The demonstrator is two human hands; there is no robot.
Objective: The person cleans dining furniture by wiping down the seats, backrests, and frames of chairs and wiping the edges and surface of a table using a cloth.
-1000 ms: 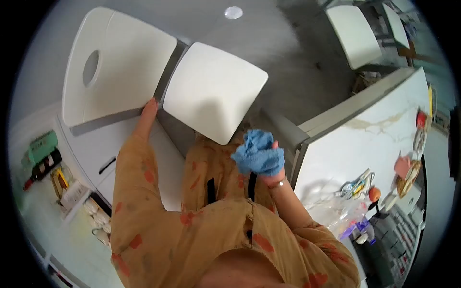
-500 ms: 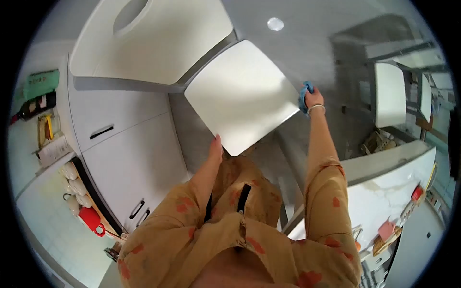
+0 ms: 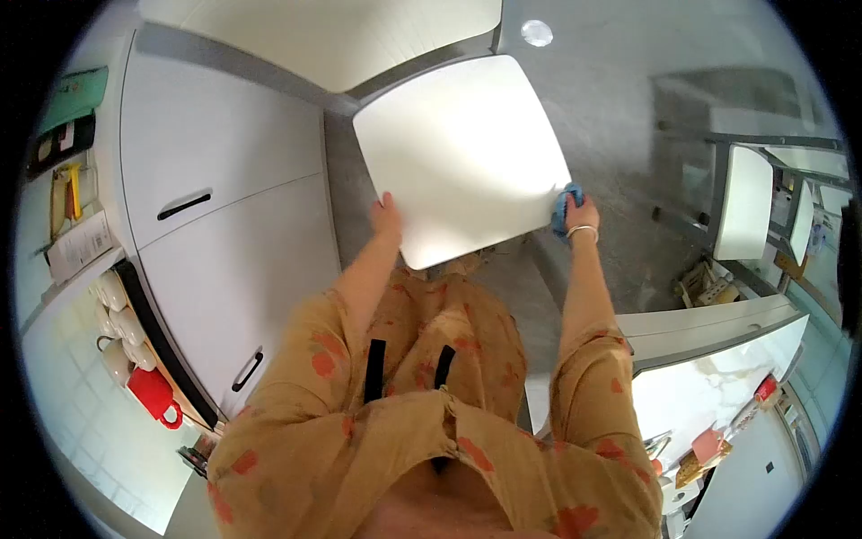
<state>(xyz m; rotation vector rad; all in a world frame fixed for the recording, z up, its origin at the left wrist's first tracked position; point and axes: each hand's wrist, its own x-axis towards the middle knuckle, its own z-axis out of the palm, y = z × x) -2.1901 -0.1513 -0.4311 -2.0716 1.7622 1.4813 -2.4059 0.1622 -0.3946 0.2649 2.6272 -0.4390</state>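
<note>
A white chair seat is in front of me, with its white backrest beyond it at the upper left. My left hand grips the seat's left edge, its fingers on the top and its thumb side partly hidden. At the seat's right edge, my right hand is closed on a crumpled blue cloth, which touches the seat's corner.
White cabinets with black handles stand on the left, beside a shelf with white cups and a red mug. A marble-topped table is at the lower right. Another white chair stands behind it.
My left hand has gone from the backrest to the seat's left edge. My right hand has carried the cloth to the seat's right edge. The view has shifted, and the chair looks turned.
</note>
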